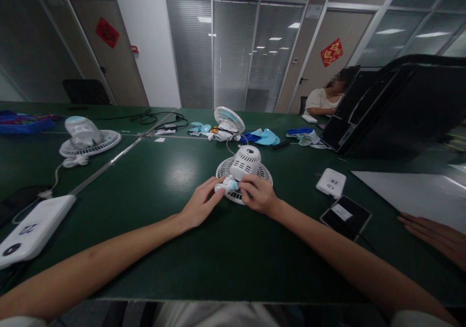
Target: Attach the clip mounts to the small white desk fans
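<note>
A white electric fan (pixel 246 162) lies face down on the green table, its round grille flat under the motor housing. In front of the housing is a small white fitting with a light-blue knob (pixel 228 184). My left hand (pixel 204 201) grips the white end of this fitting between thumb and fingers. On the other side my right hand (pixel 259 194) has its fingertips pinched at the blue knob. The fingers partly cover the fitting and the near edge of the grille, so I cannot tell how it joins the fan.
A second fan (pixel 82 135) lies at left near a white power bank (pixel 34 227). Another fan (pixel 229 120) and blue blades (pixel 267 136) are at the back. Right are a small white box (pixel 331 182), a black pad (pixel 345 217), a black case (pixel 393 108) and another person's hand (pixel 433 234).
</note>
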A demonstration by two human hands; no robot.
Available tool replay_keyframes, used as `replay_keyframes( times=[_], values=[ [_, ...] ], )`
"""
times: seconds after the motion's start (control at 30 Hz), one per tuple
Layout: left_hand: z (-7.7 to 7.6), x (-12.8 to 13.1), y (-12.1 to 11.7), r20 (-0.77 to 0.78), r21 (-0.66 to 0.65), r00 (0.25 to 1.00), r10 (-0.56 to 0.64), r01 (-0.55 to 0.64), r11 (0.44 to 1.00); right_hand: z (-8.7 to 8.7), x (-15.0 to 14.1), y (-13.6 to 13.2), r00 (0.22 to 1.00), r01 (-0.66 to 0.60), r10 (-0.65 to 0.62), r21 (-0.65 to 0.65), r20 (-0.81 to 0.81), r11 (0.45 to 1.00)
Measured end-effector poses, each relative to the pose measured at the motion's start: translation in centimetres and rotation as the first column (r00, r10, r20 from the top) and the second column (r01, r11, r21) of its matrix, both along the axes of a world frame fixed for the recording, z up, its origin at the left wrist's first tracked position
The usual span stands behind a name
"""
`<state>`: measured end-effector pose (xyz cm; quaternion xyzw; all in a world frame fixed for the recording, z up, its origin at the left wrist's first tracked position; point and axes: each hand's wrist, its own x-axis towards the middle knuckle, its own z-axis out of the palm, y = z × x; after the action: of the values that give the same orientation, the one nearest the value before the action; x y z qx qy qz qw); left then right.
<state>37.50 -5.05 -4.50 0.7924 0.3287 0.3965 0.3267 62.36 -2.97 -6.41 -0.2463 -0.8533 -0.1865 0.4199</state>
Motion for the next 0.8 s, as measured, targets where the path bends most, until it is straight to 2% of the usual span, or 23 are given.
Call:
replay_keyframes(
  times=[0.2,0.47,0.8],
  values=[
    [-0.18,-0.11,0.14,0.007,-0.019,1.0,-0.003,0.003,1.0,0.09,0.33,-0.07,0.997,-0.043,0.043,0.012,0.056,0.999],
    [-0.12,-0.13,0.23,-0.022,0.029,1.0,-0.013,0.014,0.999,-0.05,-0.04,0.06,0.999,0.016,-0.016,0.009,-0.046,1.0],
    [-0.46,-0.19,0.28,0.0,-0.013,1.0,-0.006,0.006,1.0,0.24,0.28,-0.21,0.998,-0.045,0.044,0.034,0.044,0.998]
  ],
)
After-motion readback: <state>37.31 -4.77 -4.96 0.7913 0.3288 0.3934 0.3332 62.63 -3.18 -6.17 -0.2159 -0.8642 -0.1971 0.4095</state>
